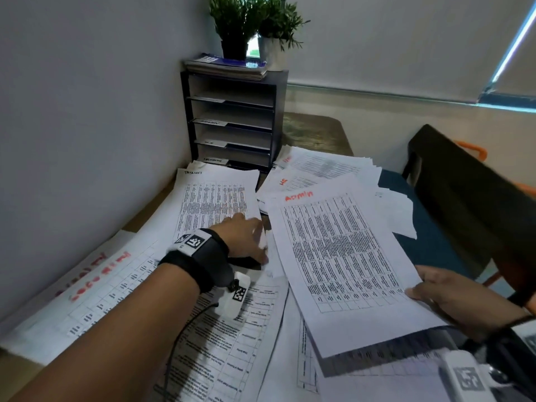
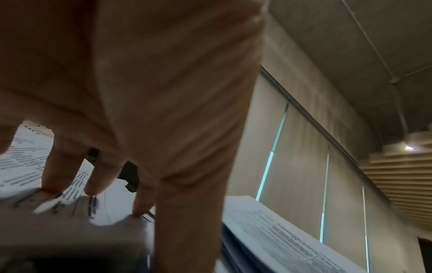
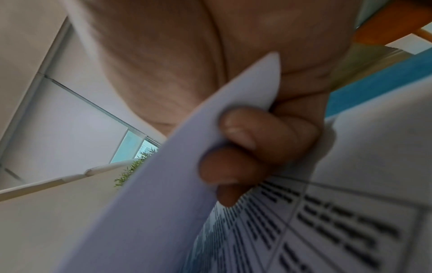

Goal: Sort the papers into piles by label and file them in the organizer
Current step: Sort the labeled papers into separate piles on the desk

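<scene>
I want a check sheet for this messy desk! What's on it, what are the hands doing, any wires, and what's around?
Surface: wooden desk, mostly covered by papers.
Job's things: sheet marked ADMIN held up; HR-marked pile behind it; black organizer with labelled shelves in the corner.
Clutter: loose sheets overlapping; booklets on the organizer.
Grip: left hand rests straight fingers on papers; right hand pinches the ADMIN sheet's corner.
Cables: black cable from the left wrist camera.
Surroundings: two potted plants, chair, window blinds.
</scene>
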### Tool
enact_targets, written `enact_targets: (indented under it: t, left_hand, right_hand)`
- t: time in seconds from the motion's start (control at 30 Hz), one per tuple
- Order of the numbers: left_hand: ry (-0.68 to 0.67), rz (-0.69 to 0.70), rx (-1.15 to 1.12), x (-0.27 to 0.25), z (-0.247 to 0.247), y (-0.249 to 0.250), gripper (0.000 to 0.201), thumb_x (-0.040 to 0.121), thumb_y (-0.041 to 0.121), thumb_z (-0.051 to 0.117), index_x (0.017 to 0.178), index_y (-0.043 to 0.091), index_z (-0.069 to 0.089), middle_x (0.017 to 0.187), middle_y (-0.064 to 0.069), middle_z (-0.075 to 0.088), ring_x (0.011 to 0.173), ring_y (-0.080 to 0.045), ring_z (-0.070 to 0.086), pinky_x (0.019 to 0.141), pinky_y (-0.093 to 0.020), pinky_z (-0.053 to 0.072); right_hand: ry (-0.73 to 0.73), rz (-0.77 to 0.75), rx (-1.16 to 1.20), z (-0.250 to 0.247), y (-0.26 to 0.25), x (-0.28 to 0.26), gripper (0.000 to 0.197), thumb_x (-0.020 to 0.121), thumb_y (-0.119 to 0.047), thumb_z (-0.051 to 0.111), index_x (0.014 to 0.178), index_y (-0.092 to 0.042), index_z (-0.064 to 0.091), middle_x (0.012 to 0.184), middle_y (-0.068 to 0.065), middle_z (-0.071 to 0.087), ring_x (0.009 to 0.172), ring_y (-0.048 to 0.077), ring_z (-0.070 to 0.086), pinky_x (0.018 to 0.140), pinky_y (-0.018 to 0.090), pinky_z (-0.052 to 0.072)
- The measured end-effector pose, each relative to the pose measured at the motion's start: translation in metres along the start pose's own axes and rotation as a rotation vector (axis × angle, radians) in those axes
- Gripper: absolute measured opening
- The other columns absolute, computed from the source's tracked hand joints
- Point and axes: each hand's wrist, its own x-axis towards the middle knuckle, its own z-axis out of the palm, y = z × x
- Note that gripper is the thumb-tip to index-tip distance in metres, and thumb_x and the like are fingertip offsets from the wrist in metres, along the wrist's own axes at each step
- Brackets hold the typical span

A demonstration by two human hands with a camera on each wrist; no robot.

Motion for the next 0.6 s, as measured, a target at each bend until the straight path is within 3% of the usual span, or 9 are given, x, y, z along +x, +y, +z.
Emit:
enact_targets:
  t: [0.07, 0.13, 0.2, 0.27, 0.33, 0.4, 0.47, 0.53, 0.6]
  left_hand:
    - [-0.019, 0.031, 0.070, 0.001, -0.001, -0.001, 0.092, 0.067, 0.057, 0.081, 0.146, 0.042, 0.036, 0.142, -0.005, 0.039, 0.130, -0.033, 0.045, 0.104, -0.049, 0.044]
    - [0.031, 0.004, 0.146, 0.002, -0.006, -0.003, 0.083, 0.070, 0.051, 0.080, 0.143, 0.041, 0.042, 0.140, -0.002, 0.045, 0.126, -0.030, 0.050, 0.102, -0.048, 0.045]
    - [0.084, -0.019, 0.167, 0.002, -0.011, -0.007, 0.045, 0.077, 0.035, 0.076, 0.119, 0.035, 0.060, 0.122, 0.003, 0.060, 0.109, -0.025, 0.058, 0.091, -0.040, 0.048]
    - [0.113, -0.024, 0.201, 0.000, -0.017, -0.014, 0.009, 0.084, 0.024, 0.068, 0.083, 0.023, 0.059, 0.090, 0.002, 0.063, 0.092, -0.024, 0.061, 0.077, -0.033, 0.047]
    - [0.124, -0.042, 0.219, -0.003, -0.023, -0.022, 0.023, 0.093, 0.033, 0.060, 0.078, 0.017, 0.065, 0.076, 0.000, 0.061, 0.082, -0.025, 0.062, 0.071, -0.031, 0.048]
    - [0.130, -0.084, 0.240, -0.006, -0.029, -0.031, 0.027, 0.094, 0.036, 0.057, 0.083, 0.016, 0.072, 0.080, -0.003, 0.066, 0.079, -0.025, 0.063, 0.074, -0.033, 0.053]
    - [0.090, -0.155, 0.285, -0.007, -0.032, -0.038, 0.019, 0.089, 0.028, 0.057, 0.096, 0.021, 0.073, 0.098, -0.001, 0.071, 0.091, -0.024, 0.065, 0.085, -0.037, 0.054]
    - [0.043, -0.170, 0.318, -0.008, -0.035, -0.036, 0.029, 0.086, 0.031, 0.062, 0.113, 0.022, 0.068, 0.121, 0.001, 0.067, 0.109, -0.023, 0.063, 0.097, -0.041, 0.050]
    - [0.012, -0.065, 0.107, -0.011, -0.044, -0.026, 0.055, 0.083, 0.042, 0.073, 0.132, 0.021, 0.057, 0.138, 0.002, 0.058, 0.122, -0.019, 0.058, 0.101, -0.033, 0.046]
  right_hand:
    - [-0.006, -0.010, -0.025, 0.000, 0.002, 0.002, 0.027, 0.095, -0.001, 0.053, 0.114, -0.011, 0.069, 0.110, 0.001, 0.076, 0.103, 0.026, 0.072, 0.108, 0.056, 0.041]
    - [-0.010, -0.011, -0.022, 0.000, 0.004, 0.002, 0.027, 0.095, -0.001, 0.052, 0.115, -0.010, 0.068, 0.111, 0.003, 0.076, 0.105, 0.028, 0.071, 0.108, 0.056, 0.040]
    - [-0.016, -0.024, -0.014, -0.003, 0.007, 0.003, 0.029, 0.095, -0.001, 0.051, 0.116, -0.011, 0.068, 0.113, 0.003, 0.075, 0.106, 0.029, 0.070, 0.108, 0.057, 0.040]
    - [-0.019, -0.043, -0.036, -0.007, 0.008, 0.004, 0.029, 0.094, -0.002, 0.052, 0.116, -0.013, 0.069, 0.114, 0.001, 0.075, 0.107, 0.027, 0.070, 0.108, 0.056, 0.040]
    - [0.018, -0.048, -0.035, -0.017, 0.005, 0.004, 0.028, 0.094, -0.001, 0.052, 0.113, -0.012, 0.070, 0.111, 0.003, 0.076, 0.104, 0.029, 0.071, 0.107, 0.056, 0.040]
    - [0.085, -0.056, -0.005, -0.028, -0.006, 0.006, 0.027, 0.093, 0.004, 0.051, 0.109, -0.007, 0.070, 0.107, 0.010, 0.076, 0.100, 0.033, 0.071, 0.103, 0.054, 0.045]
    - [0.113, -0.064, 0.104, -0.038, -0.025, 0.010, 0.030, 0.092, 0.012, 0.045, 0.107, -0.002, 0.068, 0.102, 0.015, 0.076, 0.087, 0.028, 0.074, 0.083, 0.038, 0.058]
    - [0.130, -0.088, 0.126, -0.050, -0.044, 0.023, 0.032, 0.091, 0.016, 0.042, 0.105, 0.001, 0.066, 0.095, 0.014, 0.077, 0.076, 0.021, 0.075, 0.064, 0.023, 0.058]
    - [0.126, -0.119, 0.026, -0.062, -0.065, 0.044, 0.028, 0.091, 0.015, 0.044, 0.104, 0.002, 0.065, 0.099, 0.018, 0.076, 0.078, 0.024, 0.072, 0.070, 0.024, 0.055]
